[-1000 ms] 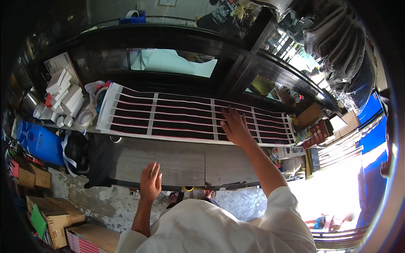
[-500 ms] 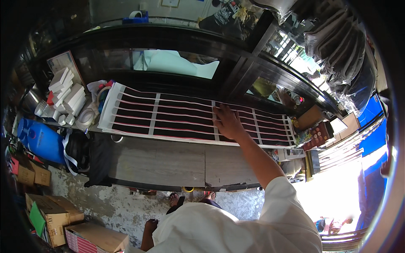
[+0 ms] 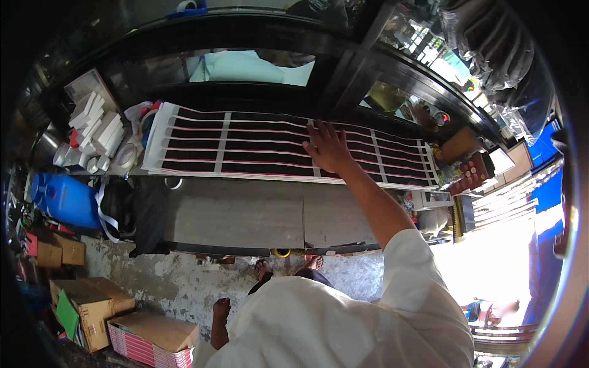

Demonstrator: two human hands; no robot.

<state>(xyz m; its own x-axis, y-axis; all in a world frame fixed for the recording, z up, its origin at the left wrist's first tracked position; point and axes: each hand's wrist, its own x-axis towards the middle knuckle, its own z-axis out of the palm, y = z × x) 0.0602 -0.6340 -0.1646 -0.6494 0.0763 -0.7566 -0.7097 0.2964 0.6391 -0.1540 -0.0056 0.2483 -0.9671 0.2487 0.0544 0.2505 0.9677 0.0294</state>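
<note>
My right hand [image 3: 329,149] lies flat on a stack of long printed sheets [image 3: 261,144], its fingers spread. Black bands split by thin white and pink lines run along the sheets, with pale strips crossing them. The stack lies lengthwise on the back part of a grey worktop, its white left edges fanned slightly. My left hand [image 3: 221,308] hangs low beside my body, away from the worktop, its fingers curled in with nothing visible in them.
White boxes [image 3: 101,132] and tape rolls [image 3: 126,156] crowd the worktop's left end. A blue jug [image 3: 64,199] stands below them. Cardboard boxes [image 3: 153,331] sit on the floor at lower left. Small boxes [image 3: 475,172] stand right of the sheets; dark-framed glass rises behind.
The view has shifted, so the worktop sits higher in the picture. My right hand stays on the sheets, its fingers now spread wider. My left hand still hangs at my side.
</note>
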